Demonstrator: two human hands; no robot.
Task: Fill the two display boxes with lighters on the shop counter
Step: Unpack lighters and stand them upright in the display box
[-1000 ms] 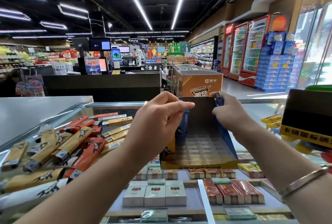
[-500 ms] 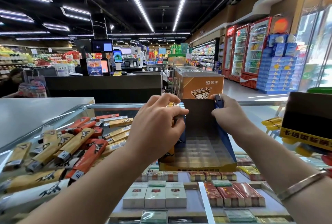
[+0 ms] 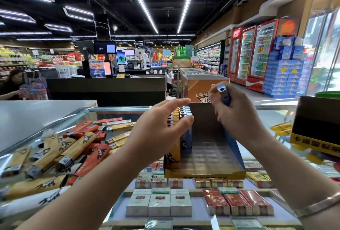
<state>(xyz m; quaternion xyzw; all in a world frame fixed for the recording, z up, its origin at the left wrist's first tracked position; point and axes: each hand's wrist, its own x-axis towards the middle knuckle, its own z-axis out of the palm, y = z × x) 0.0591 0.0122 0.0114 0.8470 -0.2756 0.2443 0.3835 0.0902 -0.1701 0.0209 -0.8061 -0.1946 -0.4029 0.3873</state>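
The display box (image 3: 211,158) sits on the glass counter (image 3: 114,113), lighters (image 3: 179,119) standing upright at its 9 o'clock side. The left hand (image 3: 160,130) rests on them, fingers straight. Beyond, the right hand (image 3: 237,117) pinches a blue lighter (image 3: 223,94), long axis upright, head toward 11 o'clock above the fingers.

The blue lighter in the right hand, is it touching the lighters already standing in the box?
Apart. The head view shows the blue lighter raised in the right hand, with open box interior between it and the standing lighters.

left grip (image 3: 161,128) spread, right grip (image 3: 237,117) clenched
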